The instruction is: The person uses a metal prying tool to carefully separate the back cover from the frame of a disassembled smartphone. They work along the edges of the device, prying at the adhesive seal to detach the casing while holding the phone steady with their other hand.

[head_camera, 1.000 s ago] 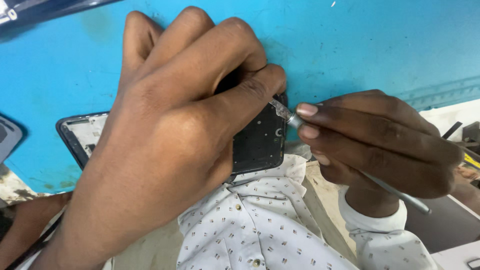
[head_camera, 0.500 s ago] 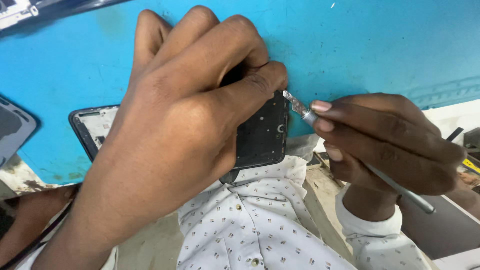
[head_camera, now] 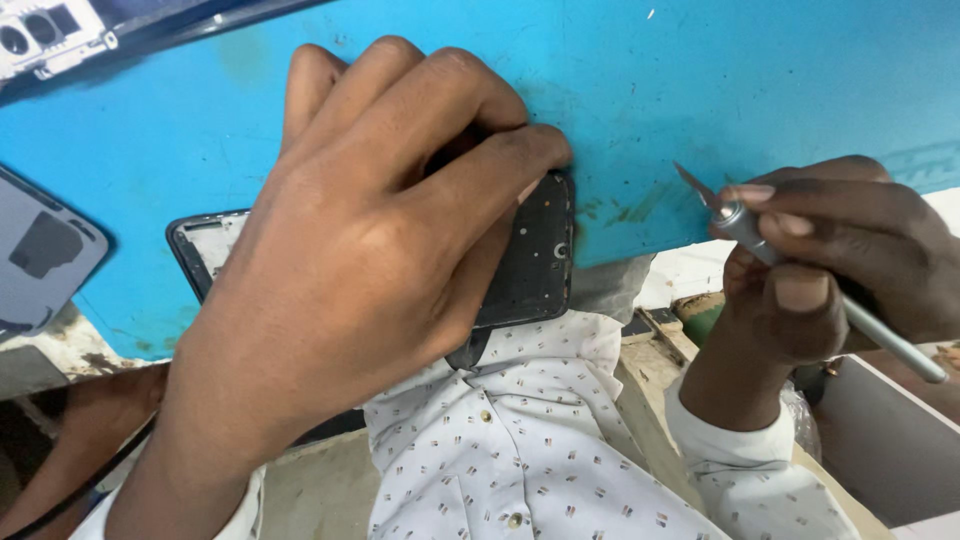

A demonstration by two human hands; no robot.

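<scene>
Blade out, phone pinned under the palm

Left hand fingers spread, clamping the phone frame; right hand pinches a craft knife whose tip could slip toward those fingertips

Bare blue mat beyond phone

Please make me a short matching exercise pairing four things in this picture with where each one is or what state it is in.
Things:
1. left hand
2. right hand
3. phone frame
4. blue mat

Places or states:
A. covers the workbench, scratched
B. pressing down on the phone frame
C. grips a thin metal blade tool, tip lifted off the phone
D. lies on the mat, mostly hidden under a hand

Pairs: 1-B, 2-C, 3-D, 4-A
</scene>
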